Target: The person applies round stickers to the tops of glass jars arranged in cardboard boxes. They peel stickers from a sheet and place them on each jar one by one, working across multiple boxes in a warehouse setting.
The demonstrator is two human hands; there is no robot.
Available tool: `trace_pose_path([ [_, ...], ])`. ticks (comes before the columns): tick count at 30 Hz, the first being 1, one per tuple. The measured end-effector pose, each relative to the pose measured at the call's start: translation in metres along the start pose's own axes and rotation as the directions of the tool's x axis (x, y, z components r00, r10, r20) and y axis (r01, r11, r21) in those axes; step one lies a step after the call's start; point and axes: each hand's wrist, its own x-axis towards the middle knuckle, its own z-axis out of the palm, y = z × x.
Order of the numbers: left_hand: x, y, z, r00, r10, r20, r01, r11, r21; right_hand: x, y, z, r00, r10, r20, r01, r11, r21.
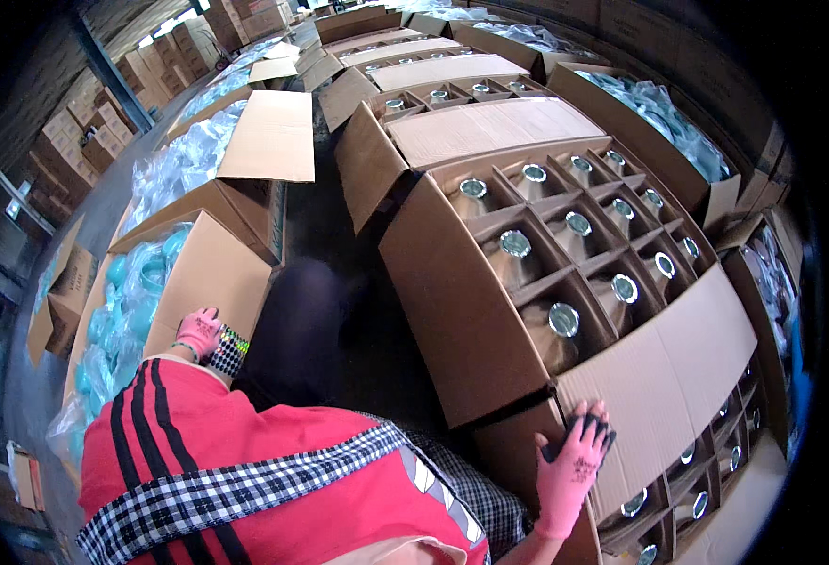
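My left hand (pixel 200 333), in a pink glove, is closed beside the raised flap (pixel 219 268) of a carton at left. A small shiny checkered sheet (pixel 231 349) sticks out from its palm side; the grip itself is partly hidden. My right hand (pixel 573 463), in a pink glove with dark fingertips, lies with fingers apart on the flap (pixel 664 363) of a large carton. Inside that carton, cardboard dividers separate several upright glass vessels (pixel 562 322) with round rims. The carton near my left hand holds teal glassware (pixel 122 315) under clear plastic.
Another divided carton (pixel 688 508) with glass vessels stands at the lower right. More open cartons (pixel 490 127) run in rows ahead, some with plastic-wrapped contents (pixel 659 113). A dark gap separates the left and right rows. Stacked boxes (pixel 75 151) and a post (pixel 113 71) stand farther left.
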Motion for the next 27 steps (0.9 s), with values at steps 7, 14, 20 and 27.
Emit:
trace_pose_path([
  [7,0.000,-0.039,0.023,1.000,0.025,0.003,-0.025,0.999,-0.030,0.010,-0.012,-0.009,0.995,0.095,0.036,-0.093,0.993,-0.067],
  [14,0.035,-0.095,0.057,0.978,-0.159,0.137,0.151,0.986,0.062,0.027,-0.035,-0.033,0.974,0.142,0.177,-0.080,0.944,-0.321],
  [20,0.102,-0.045,-0.003,0.981,-0.187,0.043,0.190,0.917,-0.350,0.082,-0.070,-0.030,0.994,0.024,0.103,-0.023,1.000,-0.015],
  [27,0.365,-0.025,-0.128,0.908,-0.338,-0.246,-0.167,0.246,-0.955,0.152,-0.126,0.026,0.969,0.081,0.232,-0.052,0.990,-0.131],
])
